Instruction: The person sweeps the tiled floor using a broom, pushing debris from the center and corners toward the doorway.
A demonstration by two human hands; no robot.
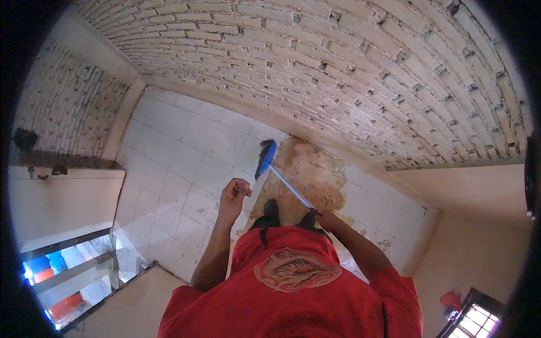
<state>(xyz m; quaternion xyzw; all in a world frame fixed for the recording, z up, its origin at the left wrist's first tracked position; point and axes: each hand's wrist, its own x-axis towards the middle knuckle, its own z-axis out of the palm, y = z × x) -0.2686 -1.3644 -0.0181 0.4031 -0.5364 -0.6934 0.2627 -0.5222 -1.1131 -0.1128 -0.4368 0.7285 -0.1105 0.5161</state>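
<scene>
My right hand [327, 219] is wrapped round the pale handle [293, 189] of a broom. The broom's blue head [267, 158] rests at the floor, its dark bristles facing left, beside the edge of a bare brown patch. Off to the left, my left hand [235, 192] is raised in front of me with its fingers curled in; no object shows in it, and it touches neither the broom nor the wall. The lower end of the handle past my right hand is hidden.
Pale tiles [191, 141] cover the floor, with a stained brown patch [315, 174] ahead of my dark shoes [271, 208]. A rough white brick wall [293, 62] rises ahead. At the left stands a white panel [73, 197], and at lower right a barred window [476, 321].
</scene>
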